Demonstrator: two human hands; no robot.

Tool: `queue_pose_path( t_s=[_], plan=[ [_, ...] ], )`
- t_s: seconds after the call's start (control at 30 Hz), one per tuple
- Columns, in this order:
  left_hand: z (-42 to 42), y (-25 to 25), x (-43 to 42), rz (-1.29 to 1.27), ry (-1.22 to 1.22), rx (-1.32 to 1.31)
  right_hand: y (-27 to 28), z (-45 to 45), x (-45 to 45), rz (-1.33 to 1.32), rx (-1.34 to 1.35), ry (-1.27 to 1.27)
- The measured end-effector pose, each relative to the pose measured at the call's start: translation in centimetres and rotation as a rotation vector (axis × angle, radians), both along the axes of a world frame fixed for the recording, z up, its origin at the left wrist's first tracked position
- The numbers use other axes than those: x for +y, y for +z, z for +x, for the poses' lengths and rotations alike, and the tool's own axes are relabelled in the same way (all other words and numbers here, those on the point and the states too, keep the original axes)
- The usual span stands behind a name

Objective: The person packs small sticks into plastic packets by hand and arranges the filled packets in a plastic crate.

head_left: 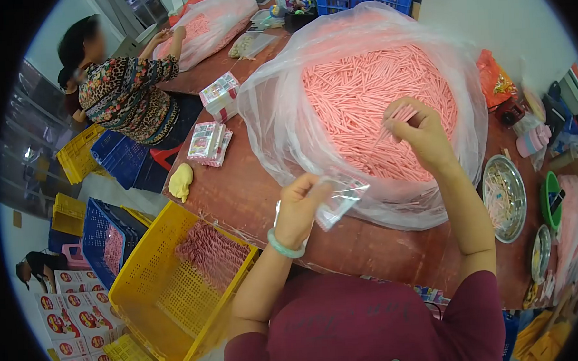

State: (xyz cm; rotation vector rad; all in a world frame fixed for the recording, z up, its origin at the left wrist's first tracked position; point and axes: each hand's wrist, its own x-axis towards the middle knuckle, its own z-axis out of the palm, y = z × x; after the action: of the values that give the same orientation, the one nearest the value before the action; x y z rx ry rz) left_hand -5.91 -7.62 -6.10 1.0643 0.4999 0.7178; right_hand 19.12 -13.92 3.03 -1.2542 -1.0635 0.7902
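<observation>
My left hand (298, 209), with a pale green bangle at the wrist, is closed on a small clear plastic packet (341, 201) with a shiny surface. Over the big heap, my right hand (419, 133) pinches a small bunch of pink sticks (403, 114) between thumb and fingers. Below it, a large translucent plastic bag (270, 126) lies spread wide, full of loose thin pink sticks (356, 93). Left of the bag, a stack of printed packets (207, 144) lies on the reddish-brown table (237, 183), with another printed bundle (221, 93) behind it.
A yellow crate (139, 284) holding pink packed pieces stands at the table's left edge. A yellow cloth-like lump (181, 182) lies nearby. Metal bowls (506, 200) and a green basket (550, 198) are on the right. Another person (127, 91) works at a second bag (227, 18).
</observation>
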Motion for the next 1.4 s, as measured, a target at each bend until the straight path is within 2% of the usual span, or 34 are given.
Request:
queue_pose_path(
  t_s=[0.1,0.13,0.17,0.23,0.37,0.47,0.67,0.87,0.97,1.07,1.17,1.27,1.4],
  plan=[
    [-1.8,-0.3,1.4,-0.403,-0.080,-0.173,0.5,2.3,-0.5,-0.021,-0.007,-0.059],
    [-1.5,-0.7,1.6,-0.563,-0.123,-0.390,0.6,2.7,-0.5,-0.051,-0.015,-0.034],
    [-1.2,-0.7,1.3,-0.588,-0.121,-0.393,0.6,2.9,-0.4,-0.079,-0.024,-0.008],
    [-0.8,0.1,0.7,-0.640,-0.115,-0.399,0.5,2.8,0.2,-0.214,-0.409,-0.015],
    [-0.9,-0.2,0.5,-0.629,-0.165,-0.438,-1.2,3.7,1.5,-0.272,-1.018,-0.092],
    [-1.3,0.1,0.0,-0.572,-0.145,-0.396,-1.7,3.8,2.8,-0.339,-0.991,-0.048],
    [0.1,0.8,-0.8,-0.379,-0.101,-0.228,-2.8,2.3,4.0,-0.282,-1.094,0.002],
    [1.2,1.4,-1.4,-0.247,-0.087,-0.143,-4.6,2.6,4.1,-0.098,-1.153,0.039],
    [1.4,1.4,-1.3,-0.199,-0.084,-0.132,-4.4,2.9,4.6,-0.168,-1.154,0.045],
    [1.2,1.4,-1.0,-0.161,-0.082,-0.124,-2.4,2.3,4.4,-0.275,-0.954,0.036],
    [1.0,1.5,-0.9,-0.160,-0.071,-0.124,-2.6,5.5,4.5,-0.299,-0.596,0.107],
    [1.1,1.5,-0.9,-0.149,-0.055,-0.140,-1.0,6.5,3.9,-0.241,-0.248,0.067],
    [1.6,1.9,-0.9,-0.097,-0.028,-0.104,-2.1,6.6,3.3,-0.210,-0.274,-0.056]
  ],
)
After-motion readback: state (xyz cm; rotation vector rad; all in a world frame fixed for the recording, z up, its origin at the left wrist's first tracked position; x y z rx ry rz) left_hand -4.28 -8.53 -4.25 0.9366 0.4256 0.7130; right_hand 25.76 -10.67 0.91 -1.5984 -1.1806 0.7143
